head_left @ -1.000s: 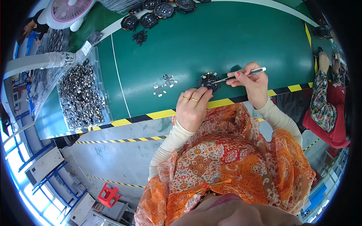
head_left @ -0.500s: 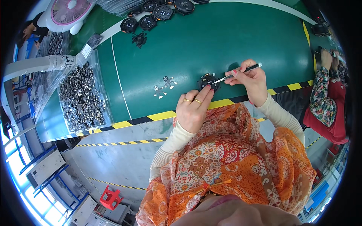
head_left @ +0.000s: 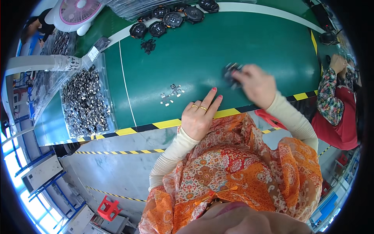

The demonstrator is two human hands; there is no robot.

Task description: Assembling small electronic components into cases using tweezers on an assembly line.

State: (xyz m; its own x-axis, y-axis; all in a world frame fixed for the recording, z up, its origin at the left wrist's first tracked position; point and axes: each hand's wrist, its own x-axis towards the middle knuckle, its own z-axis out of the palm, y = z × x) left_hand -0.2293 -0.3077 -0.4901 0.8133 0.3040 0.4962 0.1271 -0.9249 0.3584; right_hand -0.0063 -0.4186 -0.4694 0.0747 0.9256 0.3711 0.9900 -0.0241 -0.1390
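My right hand (head_left: 258, 87) is raised over the green work surface (head_left: 280, 46), smeared by motion. Its fingers are closed on a round black watch case (head_left: 232, 75), also blurred; the tweezers cannot be made out. To its left, my left hand (head_left: 198, 119) lies by the striped front edge with its fingers stretched out, touching the surface and holding nothing. Left of that hand lie two small flex-cable pieces with white tabs, a right flex piece (head_left: 177, 90) and a left flex piece (head_left: 166, 99).
Several black watch cases (head_left: 172, 19) line the far edge, with a heap of small black parts (head_left: 148, 46) in front. At left a clear tray (head_left: 112, 105) holds many small parts. A pink-and-white fan (head_left: 76, 11) stands far left. A co-worker's sleeve (head_left: 328, 91) is at right.
My right hand has moved the watch case up and to the right, away from my left hand. The tweezers no longer show. My left hand now lies with its fingers free of the case.
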